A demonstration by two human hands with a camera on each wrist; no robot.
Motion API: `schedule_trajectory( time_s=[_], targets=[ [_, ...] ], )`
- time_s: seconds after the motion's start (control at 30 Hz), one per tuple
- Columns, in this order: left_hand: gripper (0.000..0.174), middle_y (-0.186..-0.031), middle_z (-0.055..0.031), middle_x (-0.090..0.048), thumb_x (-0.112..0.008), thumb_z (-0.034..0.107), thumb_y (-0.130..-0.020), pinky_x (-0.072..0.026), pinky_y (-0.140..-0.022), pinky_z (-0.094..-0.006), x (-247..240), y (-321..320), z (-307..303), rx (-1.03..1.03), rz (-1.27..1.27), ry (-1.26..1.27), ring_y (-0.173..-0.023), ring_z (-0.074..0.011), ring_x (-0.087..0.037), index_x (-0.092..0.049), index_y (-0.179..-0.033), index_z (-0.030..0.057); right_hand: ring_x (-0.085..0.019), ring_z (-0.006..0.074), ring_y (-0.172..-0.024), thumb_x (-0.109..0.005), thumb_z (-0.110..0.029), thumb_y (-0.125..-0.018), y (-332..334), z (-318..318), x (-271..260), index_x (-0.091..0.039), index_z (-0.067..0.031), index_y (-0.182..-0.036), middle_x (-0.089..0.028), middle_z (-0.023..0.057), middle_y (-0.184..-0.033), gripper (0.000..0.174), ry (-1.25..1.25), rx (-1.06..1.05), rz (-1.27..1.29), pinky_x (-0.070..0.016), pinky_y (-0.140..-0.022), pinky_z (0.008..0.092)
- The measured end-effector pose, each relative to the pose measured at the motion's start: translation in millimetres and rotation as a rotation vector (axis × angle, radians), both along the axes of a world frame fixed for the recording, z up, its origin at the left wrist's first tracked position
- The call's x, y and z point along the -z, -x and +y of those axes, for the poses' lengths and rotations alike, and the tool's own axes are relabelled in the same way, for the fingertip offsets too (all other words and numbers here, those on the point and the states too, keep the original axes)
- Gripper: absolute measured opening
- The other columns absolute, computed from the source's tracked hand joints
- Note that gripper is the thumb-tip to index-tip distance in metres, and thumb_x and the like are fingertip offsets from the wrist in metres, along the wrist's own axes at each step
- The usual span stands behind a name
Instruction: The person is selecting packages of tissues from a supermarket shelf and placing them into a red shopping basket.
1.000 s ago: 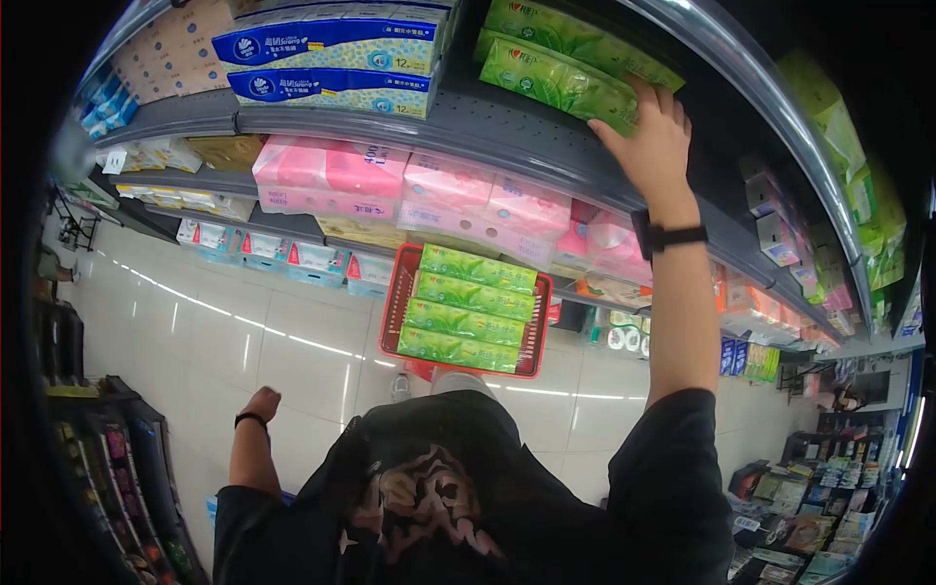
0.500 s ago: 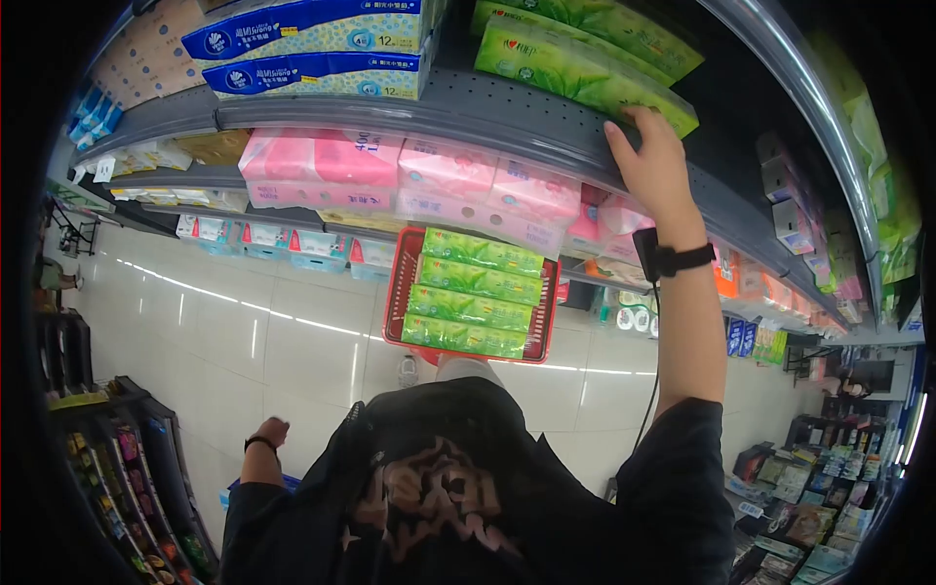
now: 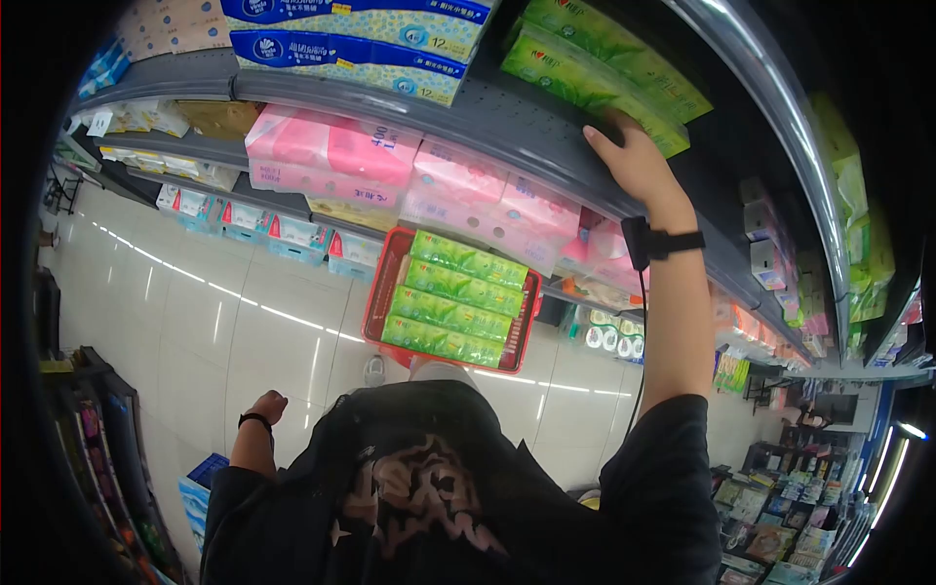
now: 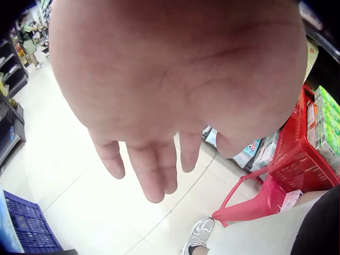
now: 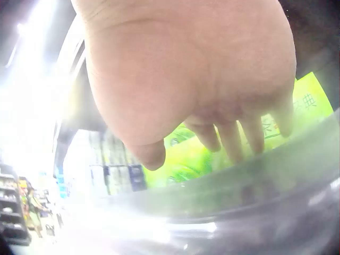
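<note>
On the upper shelf, my right hand (image 3: 643,171) touches the lower right part of the front green tissue pack (image 3: 561,73). Its thumb stands away from the other fingers, over the shelf edge. The right wrist view has those fingers (image 5: 229,139) extended across the printed green wrapper (image 5: 191,159). A second green pack (image 3: 624,49) lies directly behind the front one. My left hand (image 3: 265,407) hangs at my side, holding nothing; its fingers (image 4: 154,175) dangle loosely above the floor. Several green tissue packs (image 3: 453,302) lie in rows in the red basket (image 3: 373,317) before my legs.
Blue-and-yellow tissue packs (image 3: 351,63) stand left on the upper shelf (image 3: 419,117). Pink tissue packs (image 3: 331,146) fill the shelf beneath. A blue crate (image 4: 32,223) sits on the floor to my left. Dark display racks (image 3: 93,448) stand behind it.
My right hand has slid from the top of the front green pack down to its lower front part. The left hand stays hanging, and the head view has shifted slightly.
</note>
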State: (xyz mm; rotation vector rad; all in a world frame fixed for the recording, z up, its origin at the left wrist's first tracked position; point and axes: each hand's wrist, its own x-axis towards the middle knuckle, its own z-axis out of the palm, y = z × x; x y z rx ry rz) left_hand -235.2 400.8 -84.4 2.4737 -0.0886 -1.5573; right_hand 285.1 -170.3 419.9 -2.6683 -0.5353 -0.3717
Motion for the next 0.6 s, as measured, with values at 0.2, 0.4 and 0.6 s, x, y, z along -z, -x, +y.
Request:
schedule_trajectory(
  time_s=[0.2, 0.4, 0.6],
  targets=[
    [0.033, -0.099, -0.0249, -0.073, -0.053, 0.027, -0.102, -0.0557, -0.086, -0.0508, 70.2, 79.7, 11.4, -0.31, -0.25, 0.125, -0.097, -0.0378, -0.07, -0.069, -0.106, -0.0015, -0.063, 0.0342, -0.095, -0.07, -0.001, -0.081, 148.9, 34.9, 62.4, -0.066, -0.0024, -0.105, -0.067, 0.0171, -0.106, 0.024, -0.301, -0.418, -0.462, -0.0498, -0.091, 0.0449],
    [0.039, -0.09, -0.0246, -0.073, -0.056, 0.033, -0.097, -0.053, -0.085, -0.0491, 18.6, 33.9, -34.9, -0.584, 0.104, 0.195, -0.094, -0.0377, -0.071, -0.07, -0.097, -0.0043, -0.062, 0.0391, -0.11, -0.076, -0.016, -0.084, 213.6, 47.3, 233.4, -0.065, -0.0044, -0.116, -0.067, 0.0174, -0.114, 0.035, -0.285, -0.127, 0.071, -0.0482, -0.095, 0.0499],
    [0.041, -0.103, -0.0288, -0.074, -0.057, 0.03, -0.095, -0.0519, -0.092, -0.0448, -51.2, -48.2, -73.4, -0.476, 0.053, 0.189, -0.104, -0.0386, -0.071, -0.072, -0.102, -0.0079, -0.056, 0.0371, -0.129, -0.076, -0.031, -0.084, 234.9, 19.1, 359.5, -0.059, -0.0087, -0.134, -0.06, 0.0147, -0.135, 0.058, 0.245, 0.037, 0.743, -0.0433, -0.108, 0.0568]
  ],
)
